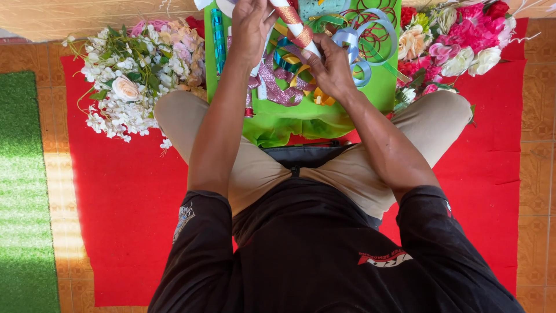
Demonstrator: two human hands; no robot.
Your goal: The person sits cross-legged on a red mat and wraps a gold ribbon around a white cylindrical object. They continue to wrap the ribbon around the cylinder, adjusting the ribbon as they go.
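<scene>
Stick [295, 26], white with red glitter ribbon, gets wrapped: right hand [331, 66] pinches it, left hand [250, 26] grips ribbon; next, pull snug.

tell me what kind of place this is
Probably a home floor used as a craft spot: the person sits on a red felt mat over patterned floor tiles, with heaps of artificial flowers and curled shiny ribbons on a green cloth.

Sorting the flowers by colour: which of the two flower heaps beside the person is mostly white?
The flower heap on the person's left, mostly white blossoms with green leaves; the right-hand heap is mainly pink and red.
</scene>
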